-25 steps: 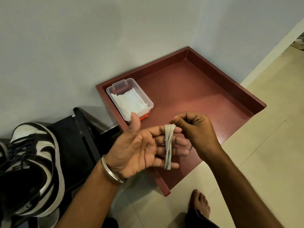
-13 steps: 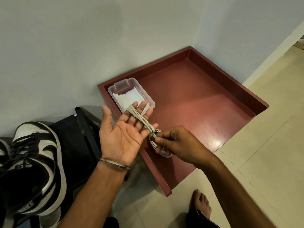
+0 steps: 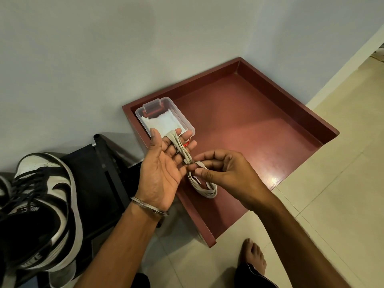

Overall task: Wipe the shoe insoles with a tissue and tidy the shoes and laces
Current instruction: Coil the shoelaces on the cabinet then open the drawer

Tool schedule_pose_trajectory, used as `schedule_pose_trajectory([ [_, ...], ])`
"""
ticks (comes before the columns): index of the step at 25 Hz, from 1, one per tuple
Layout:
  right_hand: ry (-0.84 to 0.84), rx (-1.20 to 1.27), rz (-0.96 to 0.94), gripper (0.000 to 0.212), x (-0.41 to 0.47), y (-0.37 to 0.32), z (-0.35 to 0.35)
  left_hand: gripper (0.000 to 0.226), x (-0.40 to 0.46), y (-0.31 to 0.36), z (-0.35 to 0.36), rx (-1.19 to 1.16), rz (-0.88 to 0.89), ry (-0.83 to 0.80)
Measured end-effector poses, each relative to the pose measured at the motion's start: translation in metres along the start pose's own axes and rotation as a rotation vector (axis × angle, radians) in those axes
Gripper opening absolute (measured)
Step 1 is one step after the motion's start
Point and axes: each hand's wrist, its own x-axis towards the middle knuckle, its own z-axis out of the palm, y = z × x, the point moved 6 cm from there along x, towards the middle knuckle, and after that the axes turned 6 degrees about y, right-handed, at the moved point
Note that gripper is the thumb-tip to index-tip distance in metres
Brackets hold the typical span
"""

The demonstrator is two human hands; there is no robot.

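Left hand (image 3: 161, 171) is held palm-up with the fingers mostly straight, and the pale shoelace (image 3: 188, 161) is looped over them, so it's basically being used as a spool. Right hand (image 3: 224, 173) is curled, with the lace pinched between thumb and fingertips right beside the left fingertips; the rest of the coil is hanging just below that pinch, over the red tray (image 3: 270, 125).

Looks like the lace-tidying step is what's being done, with the bundle being wrapped or cinched. Next, the loose end probably needs to be tucked or pulled snug without the loops sliding off the fingers.

Only one head view is given. The tissue box (image 3: 166, 119) sits in the tray's far-left corner, just past the left fingertips. A black-and-white sneaker (image 3: 39, 215) is parked at the left, well apart from both hands.
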Motion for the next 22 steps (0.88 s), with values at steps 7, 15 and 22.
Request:
schedule_pose_trajectory([
  [7,-0.024,0.023,-0.016,0.032,0.001,0.002,0.001,0.07,-0.001,-0.005,0.004,0.069,-0.015,-0.021],
  [15,0.143,-0.014,-0.081,0.016,0.003,0.0,0.0,0.059,-0.002,-0.011,0.008,0.117,-0.012,-0.063],
  [22,0.346,-0.08,-0.159,0.005,0.002,0.0,-0.006,0.041,-0.004,-0.021,0.015,0.156,-0.033,-0.128],
])
